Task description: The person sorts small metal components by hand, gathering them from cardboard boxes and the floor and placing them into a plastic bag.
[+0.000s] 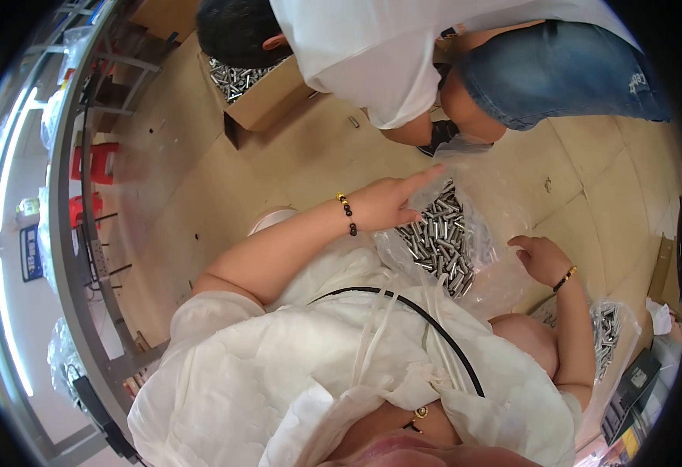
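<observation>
Between my hands is a clear plastic bag (496, 210), its mouth spread wide, with many short shiny metal pins (438, 237) heaped inside. My left hand (387, 204), with a beaded bracelet at the wrist, is at the bag's left rim. Its index finger stretches out over the pins and the thumb stands apart from it; the other fingers are mostly hidden. On the opposite side, my right hand (543, 259) has its fingers curled, thumb and index pinching the bag's right edge.
Across from me a person in a white shirt (364, 54) and denim shorts bends over a cardboard box (275, 105) of similar metal pieces. Another clear bag of pins (607, 335) lies at my right. Metal shelving (84, 194) and red stools (96, 163) stand left on the tiled floor.
</observation>
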`<state>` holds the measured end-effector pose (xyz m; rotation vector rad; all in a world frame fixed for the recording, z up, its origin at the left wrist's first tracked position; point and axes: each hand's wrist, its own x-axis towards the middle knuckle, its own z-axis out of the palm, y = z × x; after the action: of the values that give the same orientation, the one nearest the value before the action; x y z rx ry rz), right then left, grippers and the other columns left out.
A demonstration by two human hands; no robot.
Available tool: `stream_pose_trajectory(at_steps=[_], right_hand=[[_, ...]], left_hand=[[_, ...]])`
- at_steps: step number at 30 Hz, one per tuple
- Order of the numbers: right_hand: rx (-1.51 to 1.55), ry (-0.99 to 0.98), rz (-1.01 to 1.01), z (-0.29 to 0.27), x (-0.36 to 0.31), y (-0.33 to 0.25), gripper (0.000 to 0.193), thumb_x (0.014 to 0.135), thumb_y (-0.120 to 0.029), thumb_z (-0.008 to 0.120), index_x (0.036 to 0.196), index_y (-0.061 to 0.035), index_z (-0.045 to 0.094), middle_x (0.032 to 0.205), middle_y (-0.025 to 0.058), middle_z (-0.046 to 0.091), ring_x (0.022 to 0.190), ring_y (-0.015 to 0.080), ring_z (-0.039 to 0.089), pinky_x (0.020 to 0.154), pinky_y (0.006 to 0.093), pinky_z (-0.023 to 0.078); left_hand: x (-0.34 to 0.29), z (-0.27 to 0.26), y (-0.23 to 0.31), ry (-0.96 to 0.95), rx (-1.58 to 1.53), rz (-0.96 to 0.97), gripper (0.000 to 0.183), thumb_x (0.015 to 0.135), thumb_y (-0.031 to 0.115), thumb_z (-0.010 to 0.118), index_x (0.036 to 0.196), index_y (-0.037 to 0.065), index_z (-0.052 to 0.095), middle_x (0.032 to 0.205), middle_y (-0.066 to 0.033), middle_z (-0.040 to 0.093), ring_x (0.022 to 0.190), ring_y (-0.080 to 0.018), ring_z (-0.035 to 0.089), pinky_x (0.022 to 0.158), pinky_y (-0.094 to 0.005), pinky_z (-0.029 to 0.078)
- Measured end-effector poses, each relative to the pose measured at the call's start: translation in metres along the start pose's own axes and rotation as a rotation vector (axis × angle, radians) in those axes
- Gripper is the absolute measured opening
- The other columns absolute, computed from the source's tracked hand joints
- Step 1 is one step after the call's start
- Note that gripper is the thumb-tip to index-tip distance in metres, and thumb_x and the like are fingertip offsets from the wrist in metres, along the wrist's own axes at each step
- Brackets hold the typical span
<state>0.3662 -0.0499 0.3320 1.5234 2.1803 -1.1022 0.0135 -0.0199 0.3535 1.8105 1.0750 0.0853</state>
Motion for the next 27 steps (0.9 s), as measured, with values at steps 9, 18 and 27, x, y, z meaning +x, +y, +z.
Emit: stream_pose_trajectory(at_steps=[9,18,27], right_hand=[[-0.042,0.217,0.31,-0.022,0.003,-0.02,0.037,0.079,-0.032,0.066,0.062,0.0012,0.062,0.069,0.0169,0.062,0.067,0.0315,0.061,0.062,0.0391,0.048],[-0.04,0.106,0.098,-0.014,-0.005,-0.008,0.028,0.059,-0.021,0.081,0.063,0.0006,0.064,0.072,0.0151,0.06,0.063,0.0277,0.059,0.059,0.0353,0.048],[-0.033,0.048,0.089,-0.02,-0.006,-0.026,0.028,0.061,-0.024,0.08,0.063,-0.0001,0.066,0.067,0.0164,0.06,0.062,0.0296,0.059,0.059,0.0367,0.047]], left_hand=[[0.0,-0.004,-0.029,-0.011,0.146,0.184,0.045,0.071,0.017,0.074,0.113,0.011,0.058,0.09,-0.012,0.055,0.074,-0.0245,0.056,0.07,-0.0345,0.047],[-0.003,-0.002,-0.028,-0.215,0.158,-0.05,0.058,0.067,0.023,0.076,0.118,0.009,0.054,0.083,-0.0157,0.06,0.082,-0.0307,0.06,0.074,-0.0382,0.047],[-0.007,-0.002,-0.028,-0.26,0.228,-0.107,0.056,0.07,0.026,0.074,0.119,0.005,0.055,0.093,-0.0194,0.064,0.089,-0.0331,0.062,0.079,-0.039,0.048]])
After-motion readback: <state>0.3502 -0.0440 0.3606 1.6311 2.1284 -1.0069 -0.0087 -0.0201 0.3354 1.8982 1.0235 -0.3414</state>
